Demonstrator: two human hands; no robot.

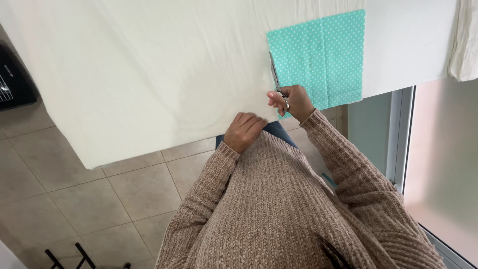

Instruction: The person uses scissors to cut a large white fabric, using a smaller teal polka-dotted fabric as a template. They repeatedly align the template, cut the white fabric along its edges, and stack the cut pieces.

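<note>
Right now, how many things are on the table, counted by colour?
Cream white: 2, the big cloth covering the table and a folded cloth at the right edge
Teal with white dots: 1, fabric piece
Silver: 1, scissors in the right hand
Total: 4

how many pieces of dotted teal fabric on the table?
1: the dotted teal fabric lies on the cream cloth at the table's right, beside the scissors. More may lie underneath.

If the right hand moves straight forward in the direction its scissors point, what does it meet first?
The right hand holds scissors pointing away along the left edge of the teal dotted fabric. Straight on, it would probably meet only that edge over the cream cloth.
</note>
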